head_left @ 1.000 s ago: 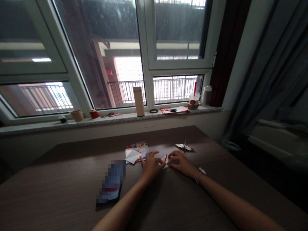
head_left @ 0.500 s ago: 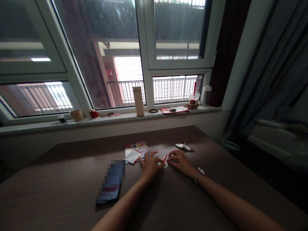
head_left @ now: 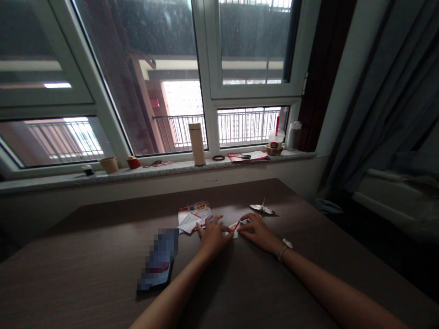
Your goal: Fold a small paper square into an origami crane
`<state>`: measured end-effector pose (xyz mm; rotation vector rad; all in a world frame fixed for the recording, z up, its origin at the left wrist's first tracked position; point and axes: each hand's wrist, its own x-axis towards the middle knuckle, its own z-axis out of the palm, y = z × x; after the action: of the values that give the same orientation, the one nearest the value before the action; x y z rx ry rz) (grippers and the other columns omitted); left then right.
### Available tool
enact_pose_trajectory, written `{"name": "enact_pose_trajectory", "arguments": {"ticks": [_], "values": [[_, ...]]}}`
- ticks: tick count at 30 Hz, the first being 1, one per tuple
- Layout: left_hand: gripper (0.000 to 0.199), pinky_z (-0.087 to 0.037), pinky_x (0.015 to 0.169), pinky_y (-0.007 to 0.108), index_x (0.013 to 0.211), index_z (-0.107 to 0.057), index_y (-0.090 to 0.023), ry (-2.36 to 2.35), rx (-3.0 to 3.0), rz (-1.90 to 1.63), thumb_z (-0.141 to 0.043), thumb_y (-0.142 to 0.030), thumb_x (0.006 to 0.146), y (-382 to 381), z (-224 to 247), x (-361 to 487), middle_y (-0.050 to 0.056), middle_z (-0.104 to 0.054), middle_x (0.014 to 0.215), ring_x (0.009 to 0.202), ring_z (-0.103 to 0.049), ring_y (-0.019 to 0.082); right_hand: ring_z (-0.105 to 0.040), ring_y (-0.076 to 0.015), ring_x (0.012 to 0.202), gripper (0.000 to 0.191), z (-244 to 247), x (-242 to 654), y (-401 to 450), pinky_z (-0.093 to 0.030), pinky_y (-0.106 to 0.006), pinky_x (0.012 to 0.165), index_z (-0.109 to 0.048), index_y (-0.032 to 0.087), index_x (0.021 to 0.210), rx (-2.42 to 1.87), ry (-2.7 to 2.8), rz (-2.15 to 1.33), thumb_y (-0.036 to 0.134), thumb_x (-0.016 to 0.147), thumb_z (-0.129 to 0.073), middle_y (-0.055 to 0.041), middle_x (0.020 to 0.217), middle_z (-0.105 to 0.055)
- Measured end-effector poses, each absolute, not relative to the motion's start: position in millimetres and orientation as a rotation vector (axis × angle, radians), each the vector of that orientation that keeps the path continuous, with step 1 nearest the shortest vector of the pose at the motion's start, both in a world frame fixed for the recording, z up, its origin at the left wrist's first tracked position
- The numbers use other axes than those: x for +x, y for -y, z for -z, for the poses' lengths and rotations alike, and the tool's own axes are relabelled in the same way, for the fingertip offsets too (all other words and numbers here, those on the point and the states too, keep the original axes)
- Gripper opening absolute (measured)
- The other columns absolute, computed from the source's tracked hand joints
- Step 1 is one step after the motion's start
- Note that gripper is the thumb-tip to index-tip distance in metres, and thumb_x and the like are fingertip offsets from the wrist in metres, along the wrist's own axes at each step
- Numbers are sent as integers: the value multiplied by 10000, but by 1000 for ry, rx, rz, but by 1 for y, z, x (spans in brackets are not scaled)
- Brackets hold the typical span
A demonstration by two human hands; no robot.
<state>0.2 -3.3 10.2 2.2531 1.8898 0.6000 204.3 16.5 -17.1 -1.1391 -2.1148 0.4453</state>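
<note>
Between my two hands lies a small folded paper [head_left: 235, 232], white with a red stripe, low on the brown table [head_left: 103, 256]. Thumb and index finger of my left hand [head_left: 215, 234] close on its left edge, while the other fingers stay spread. My right hand [head_left: 257, 232], with a bracelet at the wrist, pinches the right side of the same paper; its fingertips partly cover it. Just behind my right hand stands a folded paper crane [head_left: 262, 209]. Printed paper sheets [head_left: 192, 214] lie beyond my left fingers.
A phone [head_left: 159, 260] with a blurred-out screen lies left of my left forearm. On the windowsill [head_left: 174, 168] stand a beige flask [head_left: 197, 145], a paper cup [head_left: 109, 164], a lidded drink cup [head_left: 275, 138] with a red straw, and scissors [head_left: 245, 156] on papers.
Both hands have shifted only slightly around the folded paper. Its red stripe now leans further to the right, near my right fingertips. Everything else stays in place.
</note>
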Motion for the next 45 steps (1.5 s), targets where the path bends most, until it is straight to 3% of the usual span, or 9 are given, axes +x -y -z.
{"name": "enact_pose_trajectory", "arguments": {"ticks": [4, 21, 45], "values": [[171, -29, 1070, 772, 848, -776, -384, -1910, 2243, -603, -659, -500, 803, 4, -9, 4, -1, -519, 1414, 1386, -293, 378, -488, -234, 1177, 114, 19, 204, -18, -351, -420, 1082, -776, 315, 904, -1145, 2104, -456, 326, 848, -677, -46, 1175, -596], [123, -54, 1058, 773, 845, -760, -376, -1887, 2257, -636, -708, -463, 775, 3, -7, 5, -19, -533, 1403, 1376, -309, 366, -459, -257, 1227, 124, 10, 205, -21, -348, -438, 1093, -782, 289, 880, -1333, 2057, -470, 337, 818, -686, -62, 1220, -571], [119, -61, 1068, 756, 843, -751, -351, -1859, 2222, -623, -687, -441, 798, 3, -7, 5, -27, -524, 1416, 1383, -294, 356, -483, -275, 1213, 237, 8, 206, -27, -372, -435, 1056, -749, 338, 1060, -1471, 2062, -249, 395, 894, -589, -74, 1224, -582]]}}
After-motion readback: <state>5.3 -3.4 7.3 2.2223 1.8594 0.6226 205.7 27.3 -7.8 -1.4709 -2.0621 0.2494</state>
